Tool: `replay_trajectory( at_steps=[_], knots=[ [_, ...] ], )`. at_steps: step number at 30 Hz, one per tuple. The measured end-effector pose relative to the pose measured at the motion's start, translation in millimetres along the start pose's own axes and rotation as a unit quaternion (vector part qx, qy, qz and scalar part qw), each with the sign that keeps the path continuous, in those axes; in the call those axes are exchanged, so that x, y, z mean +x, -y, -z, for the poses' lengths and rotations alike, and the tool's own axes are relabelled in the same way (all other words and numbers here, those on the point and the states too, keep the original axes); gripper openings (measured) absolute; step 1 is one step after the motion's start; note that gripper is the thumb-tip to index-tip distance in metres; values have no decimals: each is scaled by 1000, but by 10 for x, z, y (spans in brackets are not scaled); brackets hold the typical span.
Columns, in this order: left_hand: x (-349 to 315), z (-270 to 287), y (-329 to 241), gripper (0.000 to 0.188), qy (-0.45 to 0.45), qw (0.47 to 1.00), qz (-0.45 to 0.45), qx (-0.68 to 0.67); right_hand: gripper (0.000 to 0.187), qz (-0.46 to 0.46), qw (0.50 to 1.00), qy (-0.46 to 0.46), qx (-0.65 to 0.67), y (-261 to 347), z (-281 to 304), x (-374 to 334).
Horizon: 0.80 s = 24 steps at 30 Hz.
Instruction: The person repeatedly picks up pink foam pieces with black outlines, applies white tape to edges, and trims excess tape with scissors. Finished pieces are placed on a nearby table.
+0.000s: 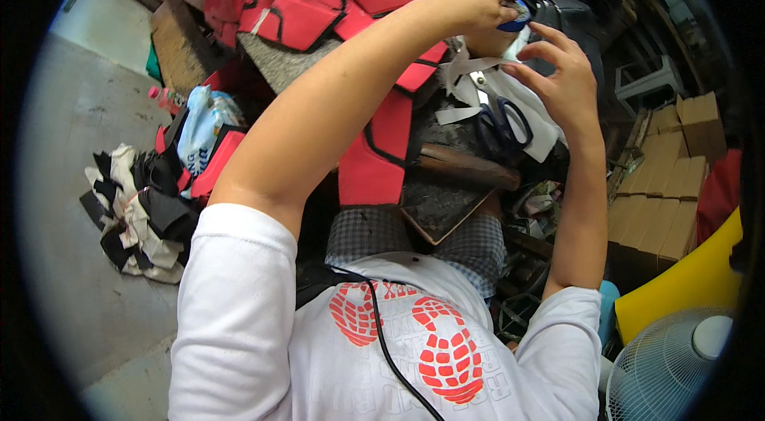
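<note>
Your left hand (478,5) grips a blue round object (516,19) at the far right, probably to steady it. Your right hand (564,69) has thumb and forefinger parted beside a white strip (488,63); I cannot tell whether it pinches. Scissors (484,98) lie nearer, apparently within reach. Red panels (303,15) crowd the far-left tabletop (275,58), leaving some edge room.

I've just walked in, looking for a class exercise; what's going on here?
A person's left hand grips a small, round blue thing. The right hand is close by, its thumb and forefinger apart, the thumb by a white strip. Scissors lie just below, in neither hand. Red pieces with black bands are heaped farther off.
</note>
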<state>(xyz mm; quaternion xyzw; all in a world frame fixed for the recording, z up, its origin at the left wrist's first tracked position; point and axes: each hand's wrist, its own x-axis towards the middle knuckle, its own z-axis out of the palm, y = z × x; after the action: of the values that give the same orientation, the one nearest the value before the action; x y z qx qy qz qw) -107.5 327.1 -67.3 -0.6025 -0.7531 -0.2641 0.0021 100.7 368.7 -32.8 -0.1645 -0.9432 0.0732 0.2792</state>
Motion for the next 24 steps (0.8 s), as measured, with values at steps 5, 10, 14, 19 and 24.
replay_trajectory(
  at_steps=[5,10,14,19,24],
  knots=[
    [-693,741,116,39,-112,987,-10,117,23,16,956,-7,292,414,97,-204],
    [-2052,1175,113,54,66,938,330,87,28,27,916,77,393,809,-177,-387],
    [-2294,931,-93,35,-49,904,293,-306,36,-65,829,155,534,1094,-445,-433],
    [-2346,1061,-225,49,-120,695,236,-668,36,41,854,82,512,1180,-342,-397],
    [-2407,1226,-364,43,-101,662,200,-715,55,245,953,-17,178,1230,-195,-268]
  ],
)
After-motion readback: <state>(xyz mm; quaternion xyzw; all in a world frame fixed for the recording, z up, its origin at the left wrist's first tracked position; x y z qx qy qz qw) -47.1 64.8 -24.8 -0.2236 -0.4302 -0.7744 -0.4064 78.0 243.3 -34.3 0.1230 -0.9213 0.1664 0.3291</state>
